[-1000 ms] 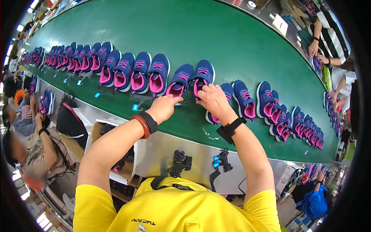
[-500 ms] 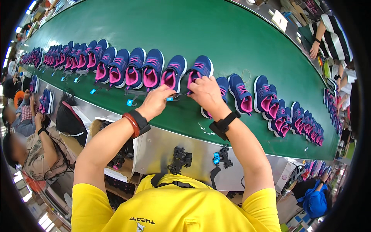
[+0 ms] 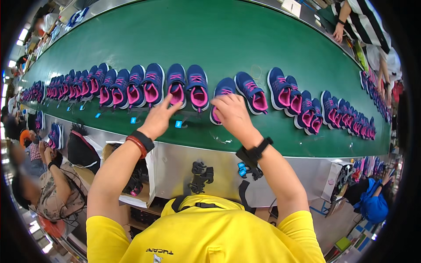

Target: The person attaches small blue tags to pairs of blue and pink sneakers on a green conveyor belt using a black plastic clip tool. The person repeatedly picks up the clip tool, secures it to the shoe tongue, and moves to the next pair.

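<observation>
shoes, navy with pink lining, run in a long row along the green conveyor belt (image 3: 245, 39). left hand (image 3: 158, 117) reaches one shoe (image 3: 176, 90), fingers spread, forefinger touching its heel. right hand (image 3: 232, 115) covers the heel of another shoe (image 3: 224, 90), fingers curled together. small blue tags (image 3: 178, 124) lie nearby.

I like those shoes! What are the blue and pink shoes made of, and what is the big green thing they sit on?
The shoes look like soft woven cloth in dark blue, with a matte pink fabric lining; nothing shines. Their soles cannot be told from here. The green belt looks like smooth rubber or plastic sheet, flat with a dull sheen, probably a conveyor. The left hand touches one shoe.
</observation>
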A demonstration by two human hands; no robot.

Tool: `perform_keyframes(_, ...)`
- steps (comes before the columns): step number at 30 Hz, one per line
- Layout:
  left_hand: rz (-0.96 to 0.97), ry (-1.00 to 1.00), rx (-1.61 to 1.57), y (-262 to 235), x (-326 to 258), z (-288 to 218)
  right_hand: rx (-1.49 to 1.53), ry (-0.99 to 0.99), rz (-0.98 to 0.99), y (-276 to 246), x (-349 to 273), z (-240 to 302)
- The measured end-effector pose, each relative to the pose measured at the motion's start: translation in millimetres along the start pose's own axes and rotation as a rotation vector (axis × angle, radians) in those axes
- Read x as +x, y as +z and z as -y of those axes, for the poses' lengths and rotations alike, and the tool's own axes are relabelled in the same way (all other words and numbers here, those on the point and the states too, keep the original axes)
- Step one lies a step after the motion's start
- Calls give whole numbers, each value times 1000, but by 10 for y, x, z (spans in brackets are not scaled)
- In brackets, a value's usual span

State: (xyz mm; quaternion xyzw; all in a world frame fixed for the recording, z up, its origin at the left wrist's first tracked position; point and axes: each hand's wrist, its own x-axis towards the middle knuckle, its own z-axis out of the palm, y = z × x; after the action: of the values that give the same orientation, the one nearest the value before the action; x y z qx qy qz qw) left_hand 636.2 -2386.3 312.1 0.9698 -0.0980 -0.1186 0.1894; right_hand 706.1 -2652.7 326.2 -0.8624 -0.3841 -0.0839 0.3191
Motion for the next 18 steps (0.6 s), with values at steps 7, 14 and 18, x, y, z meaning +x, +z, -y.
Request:
perform_keyframes(7, -151, 402, -96, -53, 207, -870, 78, 437, 295, -766, -1523, 170)
perform_keyframes(14, -31, 213, 12, 654, 511, -1048, -47, 755, 612, -976, -2274, 262)
perform_keyframes(18, -51, 210, -61, 719, 551, -1115, -34, 710, 587, -884, -2477, 172)
